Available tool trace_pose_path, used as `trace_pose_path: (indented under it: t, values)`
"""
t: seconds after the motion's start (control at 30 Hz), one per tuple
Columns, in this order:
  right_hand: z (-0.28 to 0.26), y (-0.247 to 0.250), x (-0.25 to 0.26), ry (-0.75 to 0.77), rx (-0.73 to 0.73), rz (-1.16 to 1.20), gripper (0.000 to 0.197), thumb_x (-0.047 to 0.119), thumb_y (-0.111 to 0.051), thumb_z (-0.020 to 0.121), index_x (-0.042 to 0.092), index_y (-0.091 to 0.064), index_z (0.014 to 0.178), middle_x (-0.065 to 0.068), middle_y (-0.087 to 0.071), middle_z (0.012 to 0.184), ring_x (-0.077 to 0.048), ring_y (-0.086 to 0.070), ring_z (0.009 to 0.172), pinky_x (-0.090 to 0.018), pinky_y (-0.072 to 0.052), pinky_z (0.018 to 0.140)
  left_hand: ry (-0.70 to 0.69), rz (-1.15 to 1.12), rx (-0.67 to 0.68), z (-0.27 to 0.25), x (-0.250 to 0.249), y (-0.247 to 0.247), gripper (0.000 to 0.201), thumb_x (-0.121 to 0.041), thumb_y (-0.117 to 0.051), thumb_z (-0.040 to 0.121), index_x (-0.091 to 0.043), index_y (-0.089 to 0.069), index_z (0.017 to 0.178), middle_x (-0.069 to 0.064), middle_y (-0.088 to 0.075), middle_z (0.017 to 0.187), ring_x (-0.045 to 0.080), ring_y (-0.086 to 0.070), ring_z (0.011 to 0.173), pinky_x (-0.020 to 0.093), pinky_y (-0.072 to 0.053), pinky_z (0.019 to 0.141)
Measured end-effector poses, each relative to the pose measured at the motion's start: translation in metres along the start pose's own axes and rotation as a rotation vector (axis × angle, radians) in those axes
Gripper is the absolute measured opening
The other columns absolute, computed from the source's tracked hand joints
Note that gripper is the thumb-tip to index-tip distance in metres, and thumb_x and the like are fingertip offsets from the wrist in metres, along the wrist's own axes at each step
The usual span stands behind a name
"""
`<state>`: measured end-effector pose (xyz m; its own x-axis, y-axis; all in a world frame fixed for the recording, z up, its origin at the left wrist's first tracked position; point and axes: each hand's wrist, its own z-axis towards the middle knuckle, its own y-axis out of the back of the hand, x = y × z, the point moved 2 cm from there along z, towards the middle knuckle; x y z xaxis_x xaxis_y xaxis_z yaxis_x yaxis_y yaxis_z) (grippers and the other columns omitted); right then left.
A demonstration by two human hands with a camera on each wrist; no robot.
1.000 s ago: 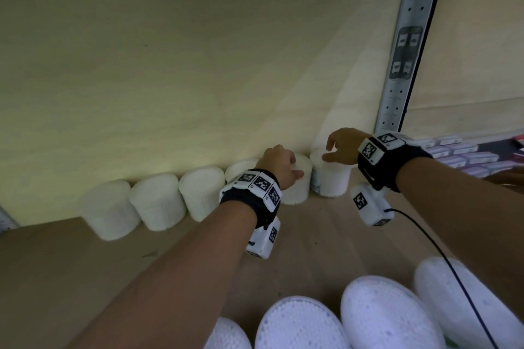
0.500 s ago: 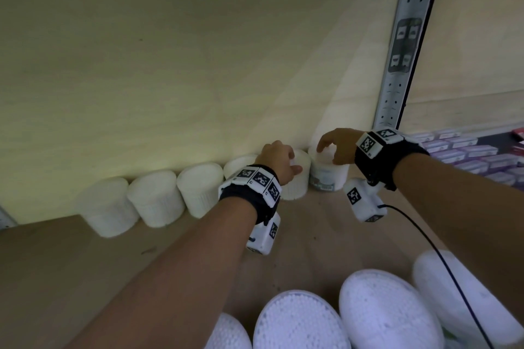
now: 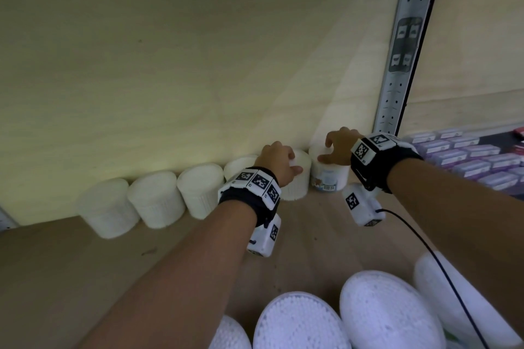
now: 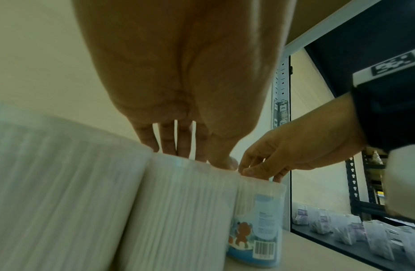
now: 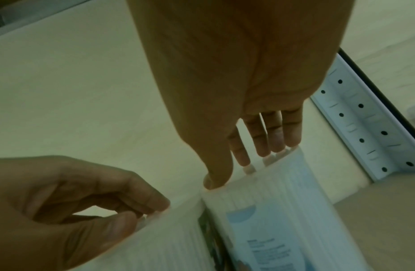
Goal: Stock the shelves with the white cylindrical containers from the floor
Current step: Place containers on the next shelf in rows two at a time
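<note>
Overhead, pale plywood [image 3: 170, 51] — wooden shelf [image 3: 85, 258] below.

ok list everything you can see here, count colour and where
white cylindrical containers: six, white, upright in a row along the back of the shelf; the rightmost shows a blue label and barcode
more containers: at least four, white tops, near bottom edge
shelf board: one, light wood
back panel: one, pale wood
upright post: one, grey perforated metal, right of the row
small boxes: many, purple-white, next bay
left hand: grips fifth container's top
right hand: grips rightmost container's top
</note>
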<state>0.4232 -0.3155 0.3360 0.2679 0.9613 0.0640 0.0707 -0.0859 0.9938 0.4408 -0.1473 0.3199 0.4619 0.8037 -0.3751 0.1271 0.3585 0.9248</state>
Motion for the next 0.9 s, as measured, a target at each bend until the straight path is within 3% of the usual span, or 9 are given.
trace_pose_path:
  t: [0.2,0.3,0.37,0.53,0.63,0.9]
  values:
    - [-0.004,0.007,0.000,0.103,0.029,0.029,0.046,0.026,-0.062,0.089,0.016,-0.052,0.133,-0.009,-0.046,0.140,-0.027,-0.047,0.127,-0.035,-0.040,0.104,0.002,-0.012,-0.012,0.000,0.000,-0.001,0.043,-0.035,-0.061,0.089,-0.010,-0.056,0.124,0.011,-0.047,0.128,0.028,-0.043,0.123,0.041,-0.040,0.103]
    - [-0.005,0.011,0.000,0.149,0.081,0.039,0.049,0.009,-0.057,0.088,0.020,-0.051,0.135,-0.007,-0.043,0.146,-0.027,-0.045,0.132,-0.035,-0.040,0.107,0.001,-0.011,-0.017,0.000,0.000,0.000,0.043,-0.034,-0.061,0.089,-0.010,-0.056,0.124,0.011,-0.047,0.127,0.029,-0.043,0.123,0.041,-0.041,0.103]
    - [-0.005,0.013,-0.002,0.150,0.072,0.042,0.050,0.007,-0.055,0.088,0.020,-0.051,0.136,-0.007,-0.042,0.147,-0.026,-0.045,0.133,-0.034,-0.040,0.106,0.004,-0.015,-0.018,0.000,0.000,0.000,0.043,-0.034,-0.061,0.089,-0.009,-0.056,0.124,0.011,-0.047,0.127,0.029,-0.044,0.122,0.041,-0.041,0.102]
    - [-0.005,0.016,-0.006,0.060,0.004,0.038,0.046,0.031,-0.059,0.091,0.016,-0.050,0.134,-0.009,-0.047,0.141,-0.028,-0.047,0.128,-0.036,-0.040,0.105,0.010,-0.039,-0.017,0.000,0.001,-0.001,0.043,-0.034,-0.062,0.089,-0.010,-0.056,0.123,0.011,-0.047,0.127,0.029,-0.044,0.123,0.041,-0.041,0.103]
    - [-0.006,0.012,-0.005,0.018,-0.010,0.014,0.055,0.046,-0.055,0.091,0.012,-0.048,0.134,-0.013,-0.046,0.139,-0.031,-0.045,0.128,-0.037,-0.037,0.105,0.009,-0.037,-0.017,0.000,0.001,-0.002,0.042,-0.034,-0.062,0.089,-0.010,-0.056,0.123,0.011,-0.046,0.127,0.029,-0.043,0.123,0.042,-0.040,0.104]
    - [-0.006,0.006,-0.001,0.020,-0.011,-0.034,0.060,0.049,-0.055,0.090,0.009,-0.048,0.133,-0.016,-0.044,0.136,-0.033,-0.048,0.123,-0.037,-0.039,0.101,0.004,-0.045,-0.021,0.001,0.002,-0.003,0.042,-0.034,-0.061,0.089,-0.010,-0.056,0.123,0.011,-0.046,0.127,0.029,-0.042,0.123,0.041,-0.040,0.103]
